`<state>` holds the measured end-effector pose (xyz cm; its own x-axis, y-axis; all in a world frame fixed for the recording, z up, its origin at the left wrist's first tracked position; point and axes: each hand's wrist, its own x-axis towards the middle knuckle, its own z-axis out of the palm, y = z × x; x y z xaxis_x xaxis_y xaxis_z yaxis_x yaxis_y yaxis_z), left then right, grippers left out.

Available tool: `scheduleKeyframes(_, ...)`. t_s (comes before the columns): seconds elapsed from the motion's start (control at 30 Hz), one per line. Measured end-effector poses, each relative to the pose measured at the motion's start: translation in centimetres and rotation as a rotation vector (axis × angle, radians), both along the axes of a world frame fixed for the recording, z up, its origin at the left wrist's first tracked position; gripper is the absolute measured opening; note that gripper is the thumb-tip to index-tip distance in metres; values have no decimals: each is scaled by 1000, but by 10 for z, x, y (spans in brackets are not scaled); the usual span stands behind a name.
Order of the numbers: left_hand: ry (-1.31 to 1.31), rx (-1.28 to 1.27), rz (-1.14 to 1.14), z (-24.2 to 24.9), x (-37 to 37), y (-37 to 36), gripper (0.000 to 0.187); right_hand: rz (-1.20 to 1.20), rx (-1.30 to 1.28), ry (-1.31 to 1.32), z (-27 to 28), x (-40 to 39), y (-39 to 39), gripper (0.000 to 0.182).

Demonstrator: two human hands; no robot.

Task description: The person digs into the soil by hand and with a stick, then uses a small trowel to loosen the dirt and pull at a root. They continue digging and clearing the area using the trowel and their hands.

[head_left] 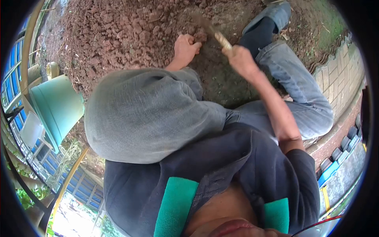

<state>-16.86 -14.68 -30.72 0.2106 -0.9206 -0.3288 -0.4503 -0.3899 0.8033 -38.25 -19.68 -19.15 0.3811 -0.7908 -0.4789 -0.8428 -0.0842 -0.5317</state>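
My right hand (241, 61) is wrapped around the pale wooden handle of a hand tool (223, 40). The tool's dark, blade-like end points up and left over the soil, too smeared by motion to show its exact shape. Left of it, my left hand (184, 50) is down at the ground, its fingers curled and pinching a reddish-brown clod of soil (200, 37). Loose, lumpy soil (114, 35) spreads beyond and left of the left hand. Below the tool, the ground (225, 79) looks darker and smoother.
My bent knee (138, 114) is close below the left hand; my shoe (276, 15) rests at the upper right. A green plastic pot (59, 106) lies tilted at the left. Brick paving (335, 77) borders the soil on the right, with dark pots (343, 144) farther down.
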Motion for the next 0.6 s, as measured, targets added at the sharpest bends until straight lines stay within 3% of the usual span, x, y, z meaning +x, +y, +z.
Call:
scheduleKeyframes(0.03, 71, 27, 51, 8, -3, 9, 23, -48, 72, -55, 22, 3, -2, 33)
scheduleKeyframes(0.17, 272, 14, 210, 27, -13, 3, 22, -70, -295, -347, 67, 22, 16, 29)
scheduleKeyframes(0.2, 300, -1, 232, 28, -12, 3, 22, -165, -256, -309, 38, 17, 26, 30)
scheduleKeyframes(0.23, 287, 27, 209, 30, -10, 2, 22, 49, -321, -157, -5, 5, 32, 31)
scheduleKeyframes(0.3, 262, 81, 163, 30, -8, -2, 23, 40, -164, 46, -34, 1, 35, 31)
scheduleKeyframes(0.4, 298, 81, 211, 28, -10, 10, 25, -31, 59, -38, 30, 24, 10, 32)
scheduleKeyframes(0.5, 344, 57, 230, 29, -10, 4, 26, -35, -153, -308, 91, 33, 12, 37)
scheduleKeyframes(0.53, 358, 47, 231, 30, -9, 3, 26, -94, -271, -401, 68, 29, 18, 41)
scheduleKeyframes(0.6, 326, 78, 208, 31, -9, 4, 24, -9, -75, -43, -3, 9, 28, 40)
